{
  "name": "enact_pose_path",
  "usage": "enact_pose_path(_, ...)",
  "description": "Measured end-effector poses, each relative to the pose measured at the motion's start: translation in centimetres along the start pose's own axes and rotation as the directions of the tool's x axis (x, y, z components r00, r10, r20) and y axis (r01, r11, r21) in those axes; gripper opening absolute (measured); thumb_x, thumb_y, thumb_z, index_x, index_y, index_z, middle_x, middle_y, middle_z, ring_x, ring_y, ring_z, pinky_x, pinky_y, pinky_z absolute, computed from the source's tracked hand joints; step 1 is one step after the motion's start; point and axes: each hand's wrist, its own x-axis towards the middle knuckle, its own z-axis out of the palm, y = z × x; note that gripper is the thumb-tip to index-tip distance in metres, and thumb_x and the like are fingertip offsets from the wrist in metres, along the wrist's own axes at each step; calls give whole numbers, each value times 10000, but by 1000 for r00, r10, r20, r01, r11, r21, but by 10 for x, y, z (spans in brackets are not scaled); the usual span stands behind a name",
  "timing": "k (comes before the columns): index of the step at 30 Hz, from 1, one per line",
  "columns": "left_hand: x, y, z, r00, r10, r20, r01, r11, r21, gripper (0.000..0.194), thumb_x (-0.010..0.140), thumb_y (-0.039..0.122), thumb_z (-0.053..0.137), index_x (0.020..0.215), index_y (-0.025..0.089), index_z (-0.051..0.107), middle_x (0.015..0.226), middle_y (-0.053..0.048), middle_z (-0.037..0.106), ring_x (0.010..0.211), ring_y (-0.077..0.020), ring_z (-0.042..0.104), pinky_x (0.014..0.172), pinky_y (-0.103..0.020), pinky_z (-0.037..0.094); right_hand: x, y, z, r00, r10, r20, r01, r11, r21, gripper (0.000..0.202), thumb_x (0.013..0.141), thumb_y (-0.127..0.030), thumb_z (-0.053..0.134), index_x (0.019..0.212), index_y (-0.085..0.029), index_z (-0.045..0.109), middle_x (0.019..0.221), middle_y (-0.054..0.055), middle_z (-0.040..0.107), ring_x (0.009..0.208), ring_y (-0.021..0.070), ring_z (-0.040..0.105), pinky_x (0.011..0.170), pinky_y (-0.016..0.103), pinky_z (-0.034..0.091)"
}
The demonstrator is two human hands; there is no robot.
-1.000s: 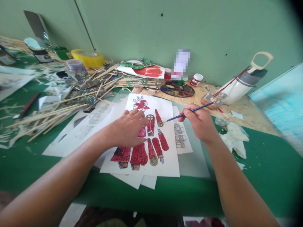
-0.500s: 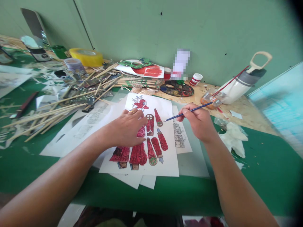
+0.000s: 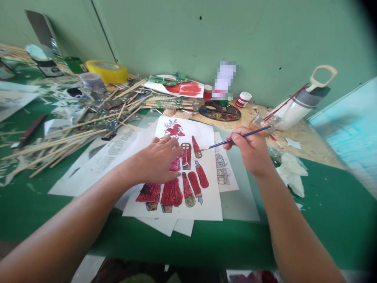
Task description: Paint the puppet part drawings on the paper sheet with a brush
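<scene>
The red-painted drawing sheet [image 3: 210, 206] lies atop other papers on the green table [image 3: 338, 220]. The left hand [image 3: 160, 159] presses it, fingers outstretched, grasping nothing; the right hand's [image 3: 251, 153] fingers pinch a blue paintbrush [image 3: 219, 144], bristles at a slim red shape. Beyond sits a paint palette [image 3: 220, 113].

Right fingers [image 3: 240, 143] hold a paintbrush [image 3: 220, 144] (blue); left fingers [image 3: 171, 148] touch paper [image 3: 209, 206].

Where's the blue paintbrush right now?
In the head view, the blue paintbrush is right of centre, in the right hand, its tip by the lower end of a narrow red shape on the white sheet.
</scene>
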Motion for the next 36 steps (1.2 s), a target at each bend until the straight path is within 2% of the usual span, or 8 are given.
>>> enact_pose_path(12, 0, 0, 1, 1000, 2, -26, -2, 1000, -20, 423, 868, 433, 619, 1191, 159, 635, 1260, -184, 602, 1227, -408, 568, 1034, -596, 440, 0, 1, 0, 999, 12, 31, -12, 1000, -13, 183, 937, -290, 543, 797, -209, 628, 694, 13, 698, 700, 174, 687, 730, 349, 544)
enact_pose_path(19, -1, 0, 1, 1000, 9, -19, -9, 1000, 11, 417, 880, 427, 611, 1193, 152, 626, 1261, -187, 594, 1215, -400, 567, 1030, -592, 449, -2, 0, 2, 998, 19, 67, -17, 999, -34, 189, 946, -312, 546, 821, -206, 640, 752, 26, 707, 735, 181, 687, 732, 355, 541)
enact_pose_path(36, -1, -2, 3, 999, 8, -46, -10, 999, -33, 400, 855, 432, 617, 1165, 180, 637, 1246, -172, 604, 1211, -396, 565, 1030, -585, 445, -3, 0, 3, 998, 9, 58, -8, 1000, -23, 213, 961, -353, 558, 822, -211, 634, 730, 15, 701, 717, 170, 690, 715, 328, 548)
